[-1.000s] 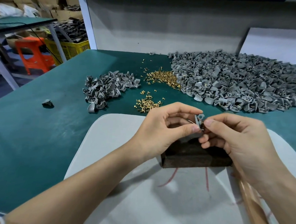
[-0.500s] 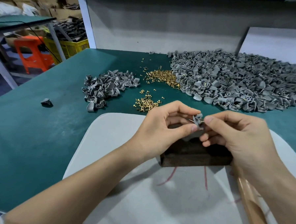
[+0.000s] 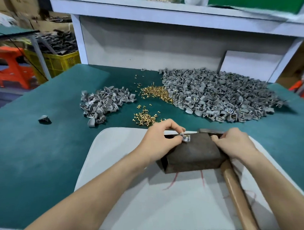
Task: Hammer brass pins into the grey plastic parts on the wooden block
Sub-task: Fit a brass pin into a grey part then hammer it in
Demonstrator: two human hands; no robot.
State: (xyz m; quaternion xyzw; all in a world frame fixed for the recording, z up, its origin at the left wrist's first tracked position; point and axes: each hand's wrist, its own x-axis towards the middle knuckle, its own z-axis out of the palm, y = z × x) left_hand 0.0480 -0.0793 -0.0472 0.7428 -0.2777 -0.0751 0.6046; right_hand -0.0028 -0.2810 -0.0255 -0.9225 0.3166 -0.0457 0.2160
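A dark wooden block (image 3: 195, 155) lies on a white board (image 3: 126, 184). My left hand (image 3: 159, 140) pinches a small grey plastic part (image 3: 186, 138) with a brass pin in it and holds it on the block's top, near the far left corner. My right hand (image 3: 234, 144) is at the block's right end, fingers curled round a hammer (image 3: 238, 203) close to its metal head. The wooden handle runs back toward me along the right side.
On the green table beyond the board are loose brass pins (image 3: 144, 117), a small heap of grey parts (image 3: 102, 101) on the left and a large heap (image 3: 219, 97) on the right. One stray grey part (image 3: 44, 119) sits far left. A shelf hangs above.
My hands have parted. The left one brought the grey part down onto the block, and the right one left the part and moved right onto the hammer. The view tilted up.
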